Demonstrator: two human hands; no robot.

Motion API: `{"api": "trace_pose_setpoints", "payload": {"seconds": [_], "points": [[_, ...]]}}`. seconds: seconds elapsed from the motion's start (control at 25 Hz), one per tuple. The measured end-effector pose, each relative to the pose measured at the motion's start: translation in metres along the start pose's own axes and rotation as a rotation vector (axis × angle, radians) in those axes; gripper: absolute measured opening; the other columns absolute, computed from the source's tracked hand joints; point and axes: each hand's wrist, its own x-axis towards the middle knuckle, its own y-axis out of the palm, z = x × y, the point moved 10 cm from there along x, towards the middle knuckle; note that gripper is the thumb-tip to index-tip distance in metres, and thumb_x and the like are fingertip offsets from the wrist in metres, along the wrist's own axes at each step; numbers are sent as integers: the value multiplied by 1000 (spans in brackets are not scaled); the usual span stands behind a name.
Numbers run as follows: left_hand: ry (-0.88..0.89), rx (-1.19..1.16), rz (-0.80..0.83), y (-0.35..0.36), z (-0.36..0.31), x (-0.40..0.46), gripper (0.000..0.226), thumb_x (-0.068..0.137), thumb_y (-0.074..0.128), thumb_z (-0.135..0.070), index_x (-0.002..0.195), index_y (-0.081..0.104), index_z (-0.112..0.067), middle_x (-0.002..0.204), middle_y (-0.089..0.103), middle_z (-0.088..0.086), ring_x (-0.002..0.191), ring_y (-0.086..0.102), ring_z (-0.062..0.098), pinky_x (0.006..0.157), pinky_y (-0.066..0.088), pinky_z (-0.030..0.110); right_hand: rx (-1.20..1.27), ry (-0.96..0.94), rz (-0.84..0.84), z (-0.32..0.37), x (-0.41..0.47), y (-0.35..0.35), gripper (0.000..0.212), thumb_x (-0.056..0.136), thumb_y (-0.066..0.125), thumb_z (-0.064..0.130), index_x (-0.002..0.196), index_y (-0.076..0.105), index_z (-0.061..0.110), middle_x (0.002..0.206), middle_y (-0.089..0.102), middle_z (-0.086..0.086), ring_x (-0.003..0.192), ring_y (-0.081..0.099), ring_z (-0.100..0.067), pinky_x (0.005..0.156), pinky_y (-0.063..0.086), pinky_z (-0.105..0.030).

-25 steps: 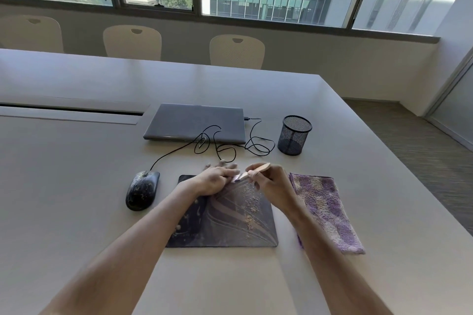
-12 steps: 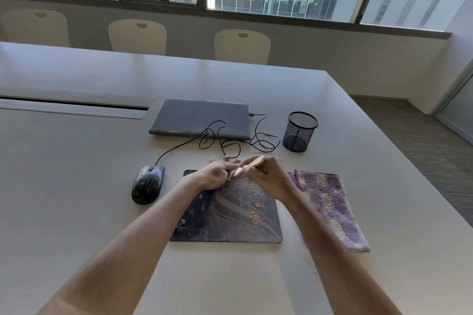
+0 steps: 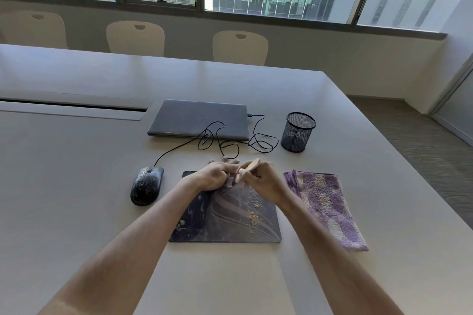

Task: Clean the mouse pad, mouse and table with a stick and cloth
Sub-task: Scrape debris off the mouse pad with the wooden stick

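Both hands hardly shifted since half a second back: right hand pinches stick, long axis angled down-left onto pad; left hand, fingers curled, grip unclear, braces pad's far edge

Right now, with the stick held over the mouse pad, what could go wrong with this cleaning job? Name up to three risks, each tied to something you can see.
1. Loose crumbs lie on the mouse pad; a hard scrape with the stick in the right hand could flick them onto the table.
2. The left hand rests on the pad's far edge; if it lifts, the pad may slide.
3. The cloth lies beside the pad, so swept debris could land on it.
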Motion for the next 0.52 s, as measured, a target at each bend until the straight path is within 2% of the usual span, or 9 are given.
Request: {"api": "trace_pose_setpoints", "payload": {"seconds": [0.08, 0.16, 0.2, 0.28, 0.36, 0.44, 0.48, 0.52], "points": [[0, 102, -13, 0, 0, 0, 53, 95, 36, -1, 143, 45, -23, 156, 25, -14, 145, 12, 8, 112, -3, 27, -134, 43, -87, -15, 0, -21, 30, 89, 56, 30, 66, 63, 13, 58, 64, -6, 53, 60, -23, 54, 51, -42], [10, 143, -28, -2, -2, 0, 48, 99, 38, -9, 144, 43, -25, 156, 23, -17, 145, 7, 3, 113, -7, 31, -124, 83, -231, -22, -4, -45, 35, 91, 59, 30, 64, 59, 8, 55, 58, -12, 47, 49, -16, 51, 43, -36], [11, 139, -30, -3, -3, -2, 47, 99, 40, -11, 143, 43, -26, 155, 24, -18, 145, 8, 3, 114, -7, 32, -64, 79, -254, -18, -5, -46, 33, 92, 61, 29, 65, 62, 10, 55, 58, -12, 47, 46, -12, 48, 40, -34], [16, 135, -26, -3, -8, -6, 46, 99, 41, -12, 142, 45, -29, 155, 24, -18, 146, 8, 4, 115, -6, 35, 4, 56, -167, -7, -6, -30, 27, 93, 63, 27, 67, 67, 18, 57, 60, -12, 47, 45, -9, 45, 38, -33], [9, 166, -24, -2, -11, -9, 47, 99, 39, -11, 142, 44, -29, 156, 22, -17, 146, 6, 3, 116, -5, 33, -79, 54, -119, -7, -9, -22, 33, 93, 62, 26, 62, 62, 14, 52, 56, -11, 46, 43, -10, 46, 38, -35], [5, 252, -29, -1, -13, -10, 47, 101, 37, -13, 145, 40, -28, 158, 18, -15, 146, 3, 3, 117, -5, 34, -151, 87, -216, -17, -14, -40, 45, 91, 63, 26, 49, 48, 18, 42, 43, 2, 40, 34, -5, 46, 32, -31], [8, 287, -28, -1, -15, -11, 48, 101, 37, -13, 146, 37, -27, 158, 17, -15, 147, 1, 5, 118, -6, 36, -170, 102, -275, -20, -16, -52, 47, 91, 63, 26, 47, 46, 24, 40, 40, 6, 38, 34, -5, 46, 31, -28], [20, 317, -25, 0, -18, -12, 49, 101, 37, -14, 147, 35, -27, 159, 16, -14, 147, -1, 7, 118, -7, 39, -163, 112, -317, -21, -18, -60, 43, 91, 63, 25, 50, 51, 30, 40, 44, 11, 38, 39, -5, 46, 32, -27]]}}
